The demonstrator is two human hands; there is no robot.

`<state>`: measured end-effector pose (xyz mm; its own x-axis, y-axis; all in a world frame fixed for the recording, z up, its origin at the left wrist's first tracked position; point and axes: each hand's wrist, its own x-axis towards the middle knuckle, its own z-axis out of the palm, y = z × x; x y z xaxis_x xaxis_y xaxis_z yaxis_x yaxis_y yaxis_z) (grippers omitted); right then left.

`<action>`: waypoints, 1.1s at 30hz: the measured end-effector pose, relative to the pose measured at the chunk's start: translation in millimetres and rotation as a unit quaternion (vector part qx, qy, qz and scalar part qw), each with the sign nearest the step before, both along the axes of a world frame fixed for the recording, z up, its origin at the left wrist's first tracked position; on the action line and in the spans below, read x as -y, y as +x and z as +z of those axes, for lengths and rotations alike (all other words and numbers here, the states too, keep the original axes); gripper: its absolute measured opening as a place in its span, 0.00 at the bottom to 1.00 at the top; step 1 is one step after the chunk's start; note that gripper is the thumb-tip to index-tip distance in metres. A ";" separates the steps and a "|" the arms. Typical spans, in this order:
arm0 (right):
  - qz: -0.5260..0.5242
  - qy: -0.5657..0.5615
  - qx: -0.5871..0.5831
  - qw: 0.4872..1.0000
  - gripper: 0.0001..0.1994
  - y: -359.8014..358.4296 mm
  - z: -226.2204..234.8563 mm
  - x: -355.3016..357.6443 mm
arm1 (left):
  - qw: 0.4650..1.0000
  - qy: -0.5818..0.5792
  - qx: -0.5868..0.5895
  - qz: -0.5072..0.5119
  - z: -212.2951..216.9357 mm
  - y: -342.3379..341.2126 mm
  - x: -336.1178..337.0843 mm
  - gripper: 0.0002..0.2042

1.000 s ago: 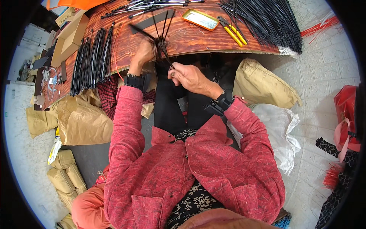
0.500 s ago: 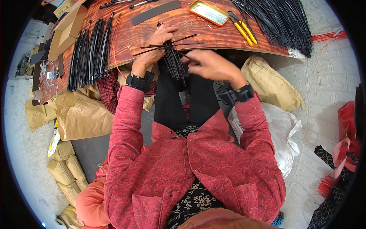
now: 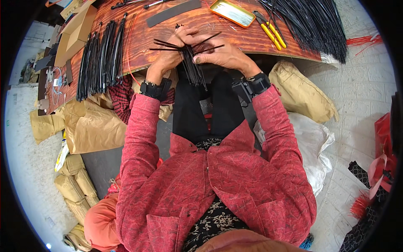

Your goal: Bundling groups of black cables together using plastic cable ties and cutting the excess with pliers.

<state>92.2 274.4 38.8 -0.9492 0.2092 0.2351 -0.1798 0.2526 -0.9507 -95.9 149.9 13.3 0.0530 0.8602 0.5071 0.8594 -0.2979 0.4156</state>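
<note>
A bundle of thin black ribs (image 3: 193, 70), like a folded umbrella frame, hangs down over my lap at the table's front edge. Several of its ribs stick out sideways from the hub, to both left and right. My left hand (image 3: 178, 41) is closed round the top of this frame, with a small black tip showing above the fingers. Close beside the hub, my right hand (image 3: 222, 54) has its fingers bent round the ribs on the right side, thumb against them. Its fingertips are partly hidden behind the ribs.
On the wooden table (image 3: 142, 46) lie bundled black frames (image 3: 103, 59) at left, a grey strip (image 3: 173, 14), a yellow-rimmed tin (image 3: 232, 13), yellow-handled pliers (image 3: 273, 35) and a heap of black ribs (image 3: 312, 27). An open cardboard box (image 3: 77, 33) stands far left. Paper sacks (image 3: 300, 90) flank my legs.
My right hand has moved up and left, from beside the hanging ribs to the hub. Fewer ribs stick out at the sides now. My left hand keeps its hold.
</note>
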 end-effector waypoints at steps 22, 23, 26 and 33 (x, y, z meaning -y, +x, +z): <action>-0.196 0.221 -0.115 0.949 0.09 -28.4 -5.5 19.5 | 0.927 -0.100 0.361 0.001 29.9 9.8 16.3 0.27; -0.197 0.221 -0.117 0.948 0.09 -32.0 -4.8 18.5 | 0.899 -0.006 0.433 -0.066 30.8 6.4 20.3 0.28; -0.241 0.252 -0.078 0.934 0.12 -42.6 -3.0 14.9 | 0.887 -0.018 0.452 -0.093 66.9 19.0 20.8 0.25; -0.225 0.308 0.025 0.924 0.15 -57.9 -7.3 16.9 | 0.907 -0.006 0.418 0.042 45.8 3.0 26.2 0.10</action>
<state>34.3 257.5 31.5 -0.8117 0.4268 0.3987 0.1162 0.7870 -0.6059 -92.9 123.7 59.2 -0.4117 0.8496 0.3297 0.2611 -0.2367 0.9359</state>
